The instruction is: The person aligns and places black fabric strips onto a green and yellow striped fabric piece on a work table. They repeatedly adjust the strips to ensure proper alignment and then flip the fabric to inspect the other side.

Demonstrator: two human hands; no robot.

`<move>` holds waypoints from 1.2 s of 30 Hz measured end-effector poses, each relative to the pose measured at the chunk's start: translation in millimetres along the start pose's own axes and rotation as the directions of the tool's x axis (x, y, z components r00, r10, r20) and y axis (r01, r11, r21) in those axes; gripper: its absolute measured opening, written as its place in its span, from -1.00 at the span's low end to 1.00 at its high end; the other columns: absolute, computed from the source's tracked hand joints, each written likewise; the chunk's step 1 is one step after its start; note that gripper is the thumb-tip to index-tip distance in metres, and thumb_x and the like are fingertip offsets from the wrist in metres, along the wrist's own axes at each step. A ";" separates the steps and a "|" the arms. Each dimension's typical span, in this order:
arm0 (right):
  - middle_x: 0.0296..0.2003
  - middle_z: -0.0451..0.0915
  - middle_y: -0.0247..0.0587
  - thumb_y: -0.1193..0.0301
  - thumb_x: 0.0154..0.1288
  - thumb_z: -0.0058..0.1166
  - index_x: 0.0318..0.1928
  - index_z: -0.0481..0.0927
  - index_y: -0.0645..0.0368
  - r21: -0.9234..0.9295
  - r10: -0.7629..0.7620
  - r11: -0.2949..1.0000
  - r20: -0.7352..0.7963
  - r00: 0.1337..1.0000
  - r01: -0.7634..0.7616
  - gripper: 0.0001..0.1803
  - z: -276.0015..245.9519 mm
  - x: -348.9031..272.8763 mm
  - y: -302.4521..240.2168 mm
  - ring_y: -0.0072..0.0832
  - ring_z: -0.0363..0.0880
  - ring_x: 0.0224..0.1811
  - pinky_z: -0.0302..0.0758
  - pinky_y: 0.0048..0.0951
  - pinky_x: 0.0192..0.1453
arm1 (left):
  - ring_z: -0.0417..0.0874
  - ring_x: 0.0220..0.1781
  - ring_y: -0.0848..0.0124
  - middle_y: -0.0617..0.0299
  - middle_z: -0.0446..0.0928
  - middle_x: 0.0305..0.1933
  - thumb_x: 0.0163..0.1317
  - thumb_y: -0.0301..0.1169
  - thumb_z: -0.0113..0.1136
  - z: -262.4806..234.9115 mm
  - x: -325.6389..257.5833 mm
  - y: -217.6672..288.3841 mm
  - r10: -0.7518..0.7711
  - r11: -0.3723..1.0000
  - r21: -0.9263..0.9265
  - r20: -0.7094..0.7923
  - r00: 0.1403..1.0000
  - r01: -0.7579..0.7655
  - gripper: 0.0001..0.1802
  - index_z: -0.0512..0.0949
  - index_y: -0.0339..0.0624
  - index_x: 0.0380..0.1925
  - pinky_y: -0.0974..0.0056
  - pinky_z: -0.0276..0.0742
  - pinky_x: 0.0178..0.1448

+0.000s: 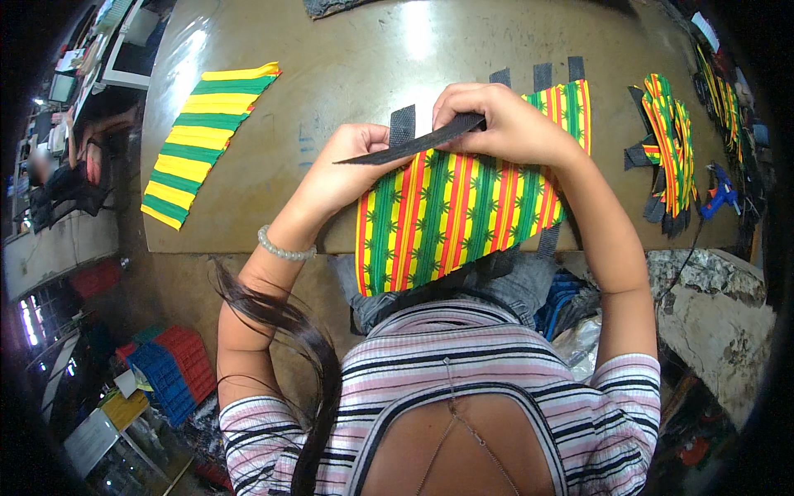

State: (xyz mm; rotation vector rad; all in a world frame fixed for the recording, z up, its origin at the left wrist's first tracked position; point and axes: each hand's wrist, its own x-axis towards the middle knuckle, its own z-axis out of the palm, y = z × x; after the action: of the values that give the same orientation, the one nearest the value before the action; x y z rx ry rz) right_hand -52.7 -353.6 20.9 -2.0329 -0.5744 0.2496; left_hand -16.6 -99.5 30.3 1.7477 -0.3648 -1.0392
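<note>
A panel of striped fabric point(447, 211) in red, yellow and green with dark leaf prints hangs from my hands over the table's near edge. My right hand point(506, 124) pinches one end of a black webbing strap point(405, 151) at the panel's upper edge. The strap's other end slants down across my left hand point(351, 161), whose curled fingers grip the panel's upper left edge. Several short black tabs jut from the panel, among them one tab point(403, 126) between my hands and another tab point(542, 76) beyond my right hand. My left fingertips are partly hidden.
On the brown table point(322, 66), a pleated yellow-and-green fabric piece point(207, 140) lies left. At right are a pile of patterned strips with black straps point(668, 149) and a blue glue gun point(721, 194) with a cord. Blue and red crates point(169, 372) stand lower left.
</note>
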 end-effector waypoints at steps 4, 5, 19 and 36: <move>-0.31 0.62 -0.09 0.26 0.26 0.39 -0.24 0.65 0.29 -0.040 -0.070 0.997 -0.068 0.995 0.067 -0.68 4.7 2.3 2.3 -0.27 0.62 -0.28 0.54 -0.31 -0.16 | 0.58 -0.20 0.72 0.43 0.68 -0.19 0.44 -0.26 0.30 0.1 -0.4 -4.3 0.007 0.998 -0.057 -0.010 1.000 -0.008 -0.71 0.71 -0.31 -0.10 0.51 0.54 -0.09; -0.32 0.62 -0.08 0.25 0.26 0.39 -0.24 0.65 0.29 -0.040 -0.038 0.999 -0.065 0.997 0.035 -0.67 5.5 1.7 2.4 -0.27 0.62 -0.29 0.54 -0.31 -0.17 | 0.58 -0.20 0.72 0.44 0.68 -0.19 0.44 -0.27 0.31 0.5 -0.5 -5.8 0.021 0.996 -0.083 -0.017 1.000 -0.023 -0.71 0.71 -0.31 -0.09 0.51 0.54 -0.10; -0.33 0.62 -0.08 0.29 0.17 0.41 -0.29 0.66 0.28 0.009 0.002 1.000 -0.068 0.998 -0.002 -0.70 7.2 0.4 -2.0 -0.28 0.65 -0.27 0.54 -0.31 -0.14 | 0.55 -0.38 0.63 0.29 0.66 -0.34 0.30 -0.22 0.44 1.8 -0.5 -6.4 0.142 0.978 0.176 -0.160 0.977 -0.114 -0.61 0.70 -0.35 -0.08 0.43 0.53 -0.28; -0.21 0.59 -0.15 0.63 0.14 0.19 -0.22 0.63 0.17 -0.245 -0.020 0.969 -0.144 0.989 -0.016 -0.82 21.4 -0.8 -23.0 -0.11 0.66 -0.11 0.56 -0.23 -0.04 | 0.55 0.08 0.23 0.36 0.61 0.03 0.21 -0.38 0.39 61.6 -47.9 -45.6 0.733 0.467 0.858 -0.239 0.637 -0.215 -0.70 0.70 0.00 -0.02 0.09 0.42 0.13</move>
State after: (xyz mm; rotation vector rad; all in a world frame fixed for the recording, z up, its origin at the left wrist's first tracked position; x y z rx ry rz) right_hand -68.8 -328.1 29.7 -2.2675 -0.5373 0.0277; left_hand -102.8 -85.9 6.8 2.3765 -0.9730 0.2492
